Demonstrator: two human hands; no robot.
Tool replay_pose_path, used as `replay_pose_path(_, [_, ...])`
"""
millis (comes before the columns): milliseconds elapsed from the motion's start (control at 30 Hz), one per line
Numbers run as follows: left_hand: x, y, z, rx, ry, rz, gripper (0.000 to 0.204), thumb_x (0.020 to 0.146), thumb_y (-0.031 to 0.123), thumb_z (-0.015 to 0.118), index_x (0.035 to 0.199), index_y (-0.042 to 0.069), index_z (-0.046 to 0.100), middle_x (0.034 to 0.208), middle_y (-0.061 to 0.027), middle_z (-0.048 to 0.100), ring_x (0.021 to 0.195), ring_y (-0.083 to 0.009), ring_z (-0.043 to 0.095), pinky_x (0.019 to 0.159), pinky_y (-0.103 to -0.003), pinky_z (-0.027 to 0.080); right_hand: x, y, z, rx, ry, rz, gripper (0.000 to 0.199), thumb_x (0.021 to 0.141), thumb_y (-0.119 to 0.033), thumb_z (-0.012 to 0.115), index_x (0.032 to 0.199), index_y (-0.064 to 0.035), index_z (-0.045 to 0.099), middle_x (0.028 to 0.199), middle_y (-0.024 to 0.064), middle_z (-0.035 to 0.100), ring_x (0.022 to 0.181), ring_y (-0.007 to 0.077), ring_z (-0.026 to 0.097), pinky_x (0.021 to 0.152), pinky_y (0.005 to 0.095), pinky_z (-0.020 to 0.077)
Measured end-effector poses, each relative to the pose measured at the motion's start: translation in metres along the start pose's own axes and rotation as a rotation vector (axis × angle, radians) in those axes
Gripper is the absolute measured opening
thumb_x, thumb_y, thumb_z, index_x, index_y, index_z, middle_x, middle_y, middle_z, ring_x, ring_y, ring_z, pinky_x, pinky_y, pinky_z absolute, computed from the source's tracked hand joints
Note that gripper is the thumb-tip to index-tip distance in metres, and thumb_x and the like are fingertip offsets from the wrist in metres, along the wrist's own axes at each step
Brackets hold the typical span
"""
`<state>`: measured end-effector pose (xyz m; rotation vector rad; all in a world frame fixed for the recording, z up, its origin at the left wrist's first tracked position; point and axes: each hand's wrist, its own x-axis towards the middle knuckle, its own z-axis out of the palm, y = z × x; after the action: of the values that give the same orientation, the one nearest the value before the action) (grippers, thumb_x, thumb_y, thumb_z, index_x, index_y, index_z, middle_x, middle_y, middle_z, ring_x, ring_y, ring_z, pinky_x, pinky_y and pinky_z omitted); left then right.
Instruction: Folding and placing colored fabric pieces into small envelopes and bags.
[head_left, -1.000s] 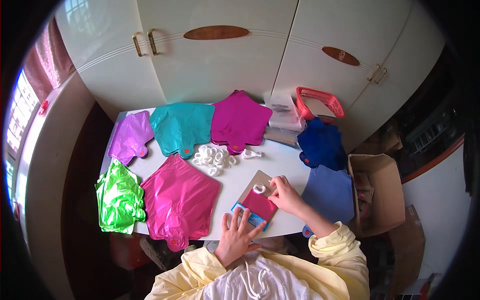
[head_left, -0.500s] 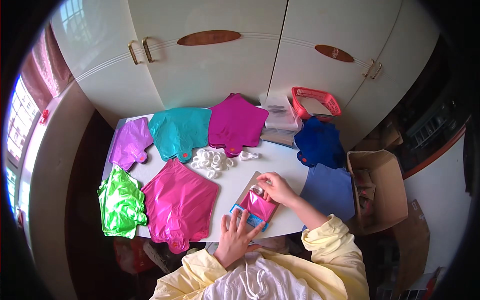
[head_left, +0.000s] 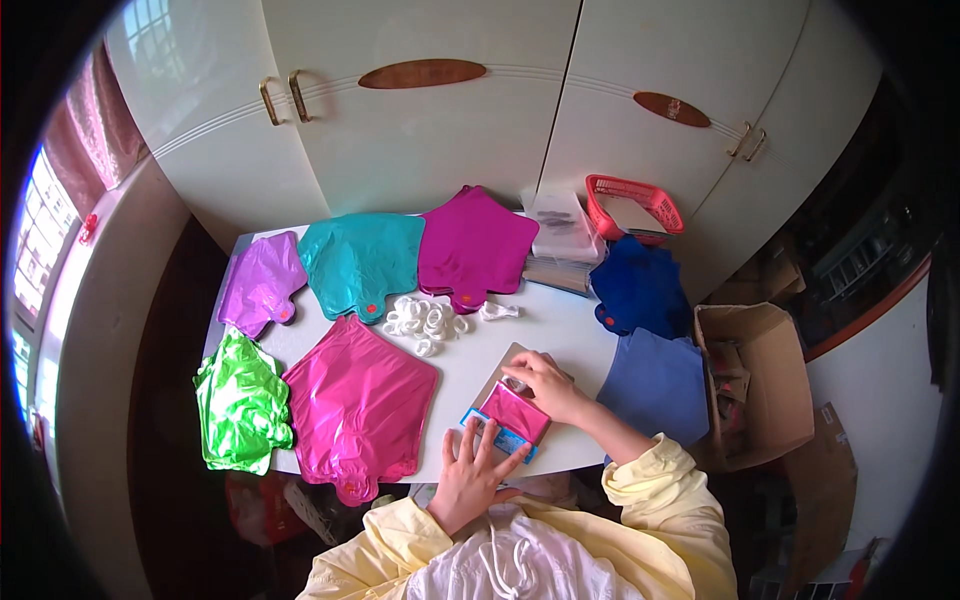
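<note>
My left hand [head_left: 473, 472] lies flat, fingers spread, across the blue printed strip [head_left: 511, 441] of a flat package near the table's front edge. In the package lies a folded shiny pink foil sheet [head_left: 515, 411]. My right hand [head_left: 549, 387] bends over its far end, fingers curled down onto a small white ribbon coil [head_left: 515, 384]. The fingers partly hide the coil. Grey backing [head_left: 489, 378] shows past the foil at the far end.
Loose white ribbon coils [head_left: 425, 318] lie mid-table. Around them are flat foil balloons: magenta [head_left: 476, 245], teal [head_left: 360, 262], purple [head_left: 262, 285], green [head_left: 243, 405], pink [head_left: 362, 405] and dark blue [head_left: 642, 285]. A red basket [head_left: 632, 190] stands at the back, a cardboard box [head_left: 770, 390] at right.
My right hand has lowered slightly and moved nearer me and left, its fingers now over the white ribbon coil. The left hand stays in place.
</note>
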<state>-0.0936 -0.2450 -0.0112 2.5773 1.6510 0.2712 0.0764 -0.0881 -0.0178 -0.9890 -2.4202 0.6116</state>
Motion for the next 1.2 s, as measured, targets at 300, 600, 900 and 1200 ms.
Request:
replay_pose_path(300, [0.0, 0.0, -0.001, -0.004, 0.003, 0.001, 0.08, 0.067, 0.063, 0.064, 0.139, 0.042, 0.034, 0.14, -0.0186, 0.034, 0.128, -0.0427, 0.031, 0.096, -0.065, 0.027, -0.005, 0.001, -0.012, 0.323, -0.301, 0.275, 0.023, 0.08, -0.012, 0.064, 0.099, -0.0005, 0.064, 0.091, 0.0128, 0.065, 0.084, 0.0223, 0.064, 0.077, 0.0324, 0.0502])
replay_pose_path(600, [0.0, 0.0, -0.002, -0.008, 0.008, -0.001, 0.081, 0.067, 0.062, 0.065, 0.138, 0.042, 0.034, 0.14, -0.0187, 0.034, 0.129, -0.0429, 0.031, 0.096, -0.065, 0.027, -0.007, 0.014, -0.016, 0.57, -0.443, 0.509, 0.024, 0.088, -0.02, 0.058, 0.094, 0.0004, 0.067, 0.083, 0.0083, 0.068, 0.077, 0.0126, 0.063, 0.073, 0.0269, 0.0485])
replay_pose_path(900, [0.001, 0.001, -0.003, -0.022, 0.014, -0.012, 0.074, 0.068, 0.061, 0.065, 0.135, 0.042, 0.04, 0.139, -0.0168, 0.035, 0.129, -0.0413, 0.031, 0.097, -0.065, 0.026, 0.009, -0.002, -0.031, 0.312, -0.575, 0.593, 0.026, 0.089, -0.03, 0.061, 0.093, -0.0054, 0.068, 0.077, 0.0068, 0.067, 0.069, 0.0164, 0.061, 0.068, 0.0301, 0.0486])
replay_pose_path(1200, [0.006, -0.001, -0.004, 0.013, 0.119, 0.006, 0.05, 0.078, 0.038, 0.062, 0.127, 0.038, 0.052, 0.134, -0.0136, 0.042, 0.123, -0.0369, 0.038, 0.095, -0.063, 0.03, 0.02, -0.006, 0.01, -0.293, 0.133, -0.106, 0.035, 0.08, -0.027, 0.066, 0.107, -0.0099, 0.051, 0.103, 0.0089, 0.05, 0.096, 0.028, 0.05, 0.082, 0.0401, 0.0429])
